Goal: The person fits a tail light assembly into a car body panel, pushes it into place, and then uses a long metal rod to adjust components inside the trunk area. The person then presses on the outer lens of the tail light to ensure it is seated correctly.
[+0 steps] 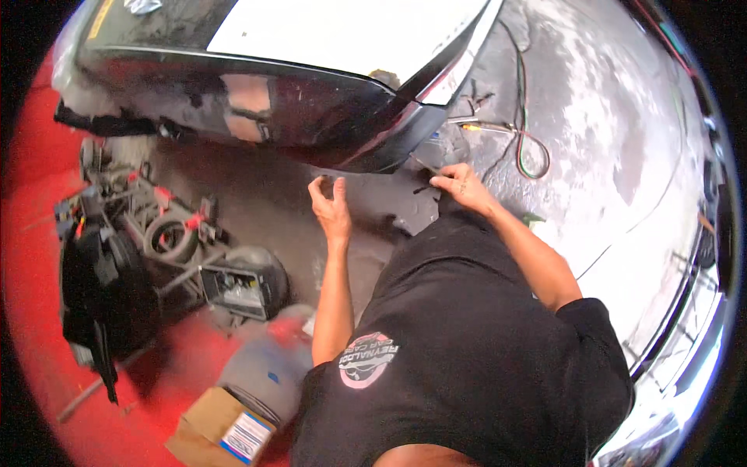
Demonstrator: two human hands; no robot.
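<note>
A car's glossy dark body panel [327, 109] fills the upper middle, with a white sheet-like surface [334, 31] above it. My left hand [333, 208] is raised just below the panel's lower edge, thumb and fingers apart, with nothing between them. Close to the panel's right corner, my right hand [464, 188] pinches a thin, slender tool [424, 164]. Its tip points up and left toward that corner; whether it touches the panel I cannot tell. Most of its handle is hidden in my fingers.
At left, a wheel-like ring [171, 238] and black plastic parts [105, 292] lie on a metal frame. An open black box [243, 286] and a cardboard box [214, 424] are nearer. A looped hose [537, 159] and a yellow-marked tool [482, 127] lie on the floor at right.
</note>
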